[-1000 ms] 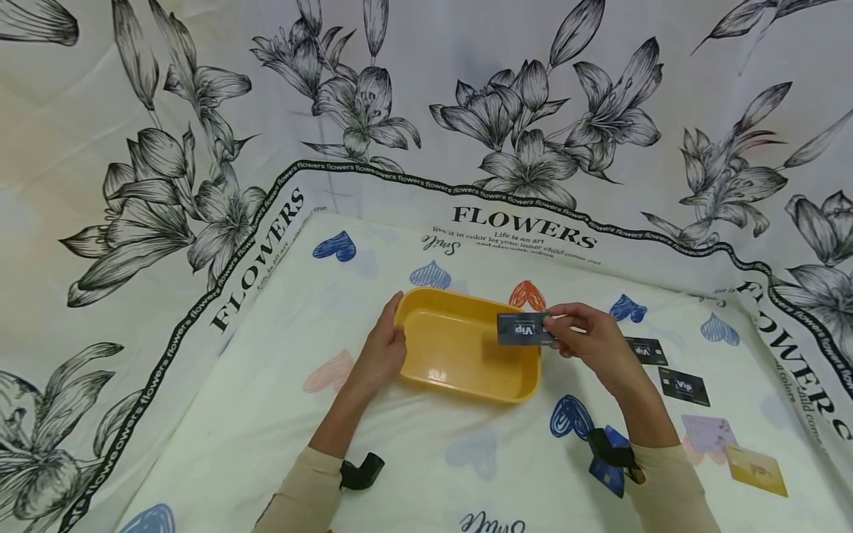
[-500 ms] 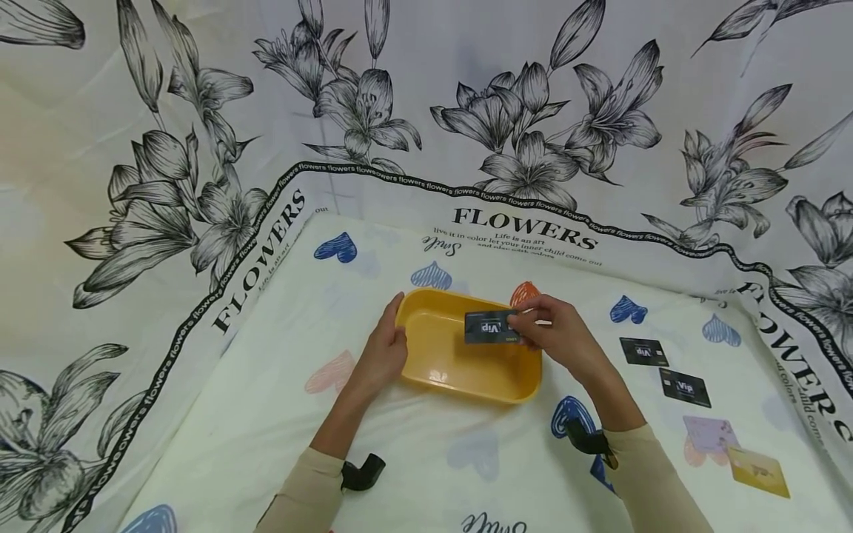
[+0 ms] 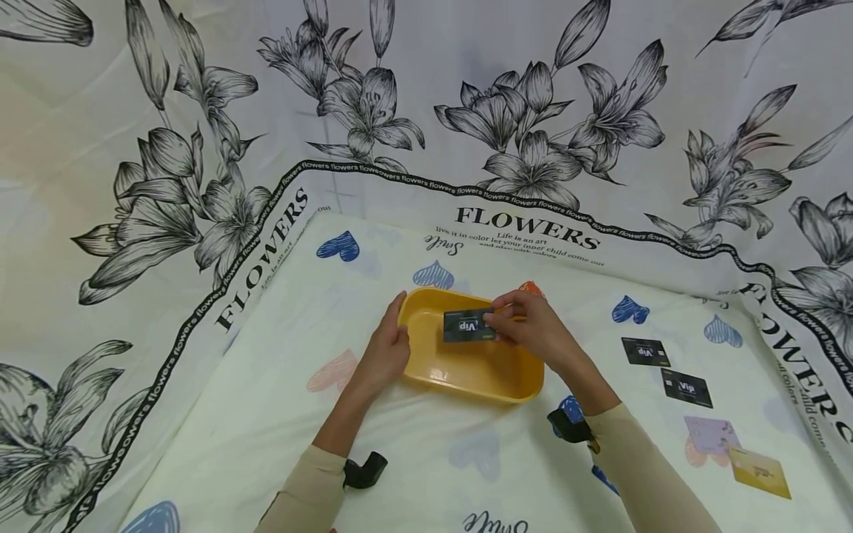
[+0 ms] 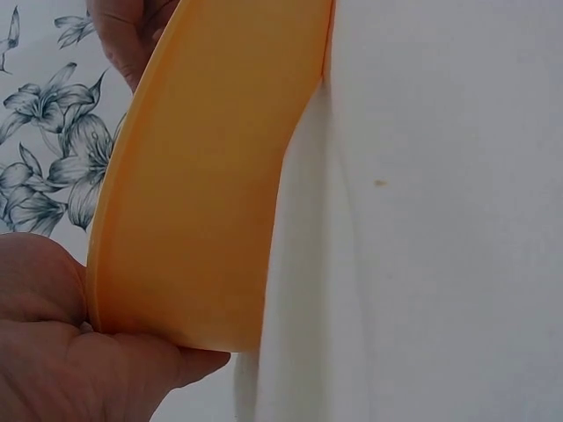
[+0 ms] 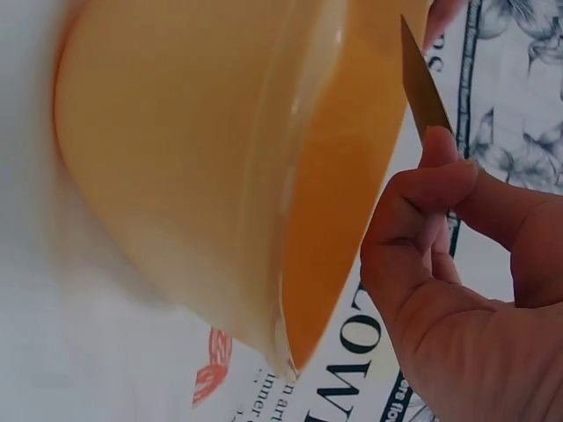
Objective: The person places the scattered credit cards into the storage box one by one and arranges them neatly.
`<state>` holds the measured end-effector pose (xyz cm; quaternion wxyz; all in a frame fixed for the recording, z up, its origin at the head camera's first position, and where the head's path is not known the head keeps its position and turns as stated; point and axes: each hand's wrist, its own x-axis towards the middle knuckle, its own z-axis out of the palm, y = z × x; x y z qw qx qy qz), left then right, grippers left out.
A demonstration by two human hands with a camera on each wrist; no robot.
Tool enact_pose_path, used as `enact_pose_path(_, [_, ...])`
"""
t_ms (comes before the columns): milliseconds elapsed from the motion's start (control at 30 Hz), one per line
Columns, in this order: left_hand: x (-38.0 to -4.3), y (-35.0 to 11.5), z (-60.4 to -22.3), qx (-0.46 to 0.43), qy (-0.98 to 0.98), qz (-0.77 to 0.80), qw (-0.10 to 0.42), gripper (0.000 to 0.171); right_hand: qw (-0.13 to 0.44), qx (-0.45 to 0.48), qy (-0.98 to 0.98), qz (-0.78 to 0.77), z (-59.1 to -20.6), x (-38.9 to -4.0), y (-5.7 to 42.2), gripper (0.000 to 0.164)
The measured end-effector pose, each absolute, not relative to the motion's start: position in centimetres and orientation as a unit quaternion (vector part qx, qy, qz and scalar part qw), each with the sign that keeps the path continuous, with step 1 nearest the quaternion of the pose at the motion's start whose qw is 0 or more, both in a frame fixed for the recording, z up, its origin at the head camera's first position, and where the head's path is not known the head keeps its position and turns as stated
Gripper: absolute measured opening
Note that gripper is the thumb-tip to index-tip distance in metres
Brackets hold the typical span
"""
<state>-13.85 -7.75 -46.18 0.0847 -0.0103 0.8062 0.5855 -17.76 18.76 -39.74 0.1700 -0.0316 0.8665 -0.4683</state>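
In the head view a yellow plastic tray (image 3: 426, 370) sits on the cloth, longer side across. My left hand (image 3: 383, 344) grips its left end, fingers along the outer end wall and thumb at the rim; the left wrist view shows this hand (image 4: 97, 360) close against the tray's side (image 4: 202, 193). My right hand (image 3: 529, 326) pinches a black card (image 3: 461, 326) printed "Vip" by its right end, thumb against the index finger. The card is held over the inside of the tray. In the right wrist view the card (image 5: 424, 88) appears nearly edge-on, above the rim.
To the right lie two black Vip cards (image 3: 645, 352) (image 3: 687, 388), a pink card (image 3: 710, 434) and a gold card (image 3: 760, 472) overlapping its corner. A blue card (image 3: 605, 480) is mostly hidden under my right forearm. Flower-printed fabric rises behind.
My right hand has carried the black card leftward, from the tray's right end to over its middle. The left hand and the tray stay in place.
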Motion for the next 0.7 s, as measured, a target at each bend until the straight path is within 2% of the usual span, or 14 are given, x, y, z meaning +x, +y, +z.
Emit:
enact_pose_path(467, [-14.0, -7.7, -45.9, -0.008, 0.803, 0.590, 0.083, 0.068, 0.205, -0.012, 0.838, -0.505, -41.4, -18.5, 15.9, 0.036])
enact_pose_path(700, [-14.0, -7.8, -46.2, -0.008, 0.800, 0.594, 0.085, 0.068, 0.198, 0.012, 0.820, -0.537, -42.6, -18.3, 14.6, 0.035])
